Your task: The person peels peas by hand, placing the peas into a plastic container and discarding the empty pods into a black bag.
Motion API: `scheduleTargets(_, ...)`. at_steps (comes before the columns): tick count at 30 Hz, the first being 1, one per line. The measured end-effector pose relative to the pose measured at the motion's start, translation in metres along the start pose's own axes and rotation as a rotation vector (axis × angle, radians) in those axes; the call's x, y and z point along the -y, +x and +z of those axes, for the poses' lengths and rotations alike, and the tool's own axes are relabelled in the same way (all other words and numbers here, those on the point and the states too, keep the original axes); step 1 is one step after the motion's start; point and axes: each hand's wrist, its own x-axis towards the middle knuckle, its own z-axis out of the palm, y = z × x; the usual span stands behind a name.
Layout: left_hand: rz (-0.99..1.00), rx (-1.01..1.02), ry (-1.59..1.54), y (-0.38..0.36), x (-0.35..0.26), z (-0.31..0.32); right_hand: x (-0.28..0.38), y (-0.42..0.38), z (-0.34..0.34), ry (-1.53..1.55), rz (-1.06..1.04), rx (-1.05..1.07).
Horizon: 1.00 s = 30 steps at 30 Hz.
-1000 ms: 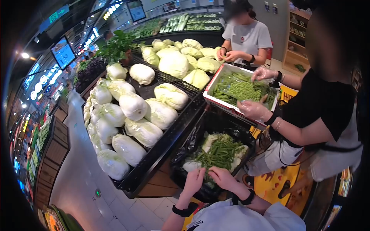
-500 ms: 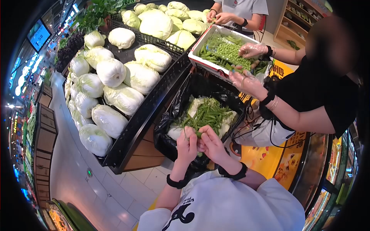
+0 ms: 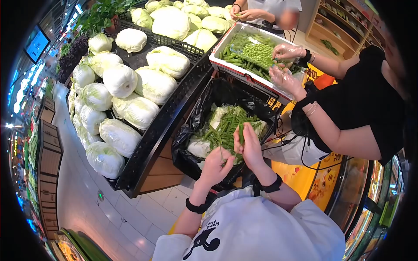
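Observation:
Over a bin lined with a black bag, my left hand is closed, with a thin green strand showing at its fingertips. My right hand, a little higher and to the right, has its fingers wrapped round a green pod. Many green pods and pieces lie in the bin on pale cabbage leaves. Behind the bin, a white box holds pods and shelled green peas. A co-worker's two gloved hands are at its right side.
Several white cabbages fill a black display rack at left, with paler green ones behind. Another person's hands are beyond the box. Black cables hang beside the co-worker at right. Wooden shelves stand at the back.
My hands have moved apart, the right one upward with a pod now sticking up from it, the left slightly down. The co-worker's gloved hands have come closer together.

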Motion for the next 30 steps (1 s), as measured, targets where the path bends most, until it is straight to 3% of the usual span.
scheduleTargets(4, -0.079, 0.032, 0.07, -0.003, 0.016, -0.002, 0.004, 0.014, -0.011, 0.015, -0.037, -0.066)
scheduleTargets(7, -0.577, 0.239, 0.042, 0.003, 0.023, -0.012, 0.001, 0.024, -0.017, 0.188, 0.043, -0.124)
scheduleTargets(8, -0.57, 0.232, 0.05, 0.003, 0.026, -0.012, 0.0, 0.023, -0.021, 0.19, 0.038, -0.112)
scheduleTargets(10, -0.631, -0.04, -0.17, 0.005, 0.034, -0.015, -0.003, 0.023, -0.024, 0.194, 0.165, -0.047)
scheduleTargets(12, -0.558, -0.098, -0.132, 0.012, 0.038, -0.018, -0.003, 0.019, -0.016, 0.019, 0.234, -0.052)
scheduleTargets(16, -0.244, 0.148, -0.005, 0.025, 0.032, -0.024, -0.014, 0.019, -0.02, -0.01, 0.346, 0.264)
scheduleTargets(18, -0.229, 0.126, -0.018, 0.025, 0.028, -0.023, -0.014, 0.019, -0.013, -0.025, 0.347, 0.211)
scheduleTargets(24, -0.336, 0.024, -0.243, 0.014, 0.029, -0.013, -0.016, 0.016, -0.001, 0.083, 0.388, 0.185)
scheduleTargets(27, -0.578, -0.076, -0.361, 0.011, 0.033, -0.008, -0.017, 0.018, 0.004, 0.103, 0.397, 0.142)
scheduleTargets(30, -0.534, -0.041, -0.243, 0.015, 0.029, -0.013, -0.021, 0.018, 0.001, 0.13, 0.331, 0.123)
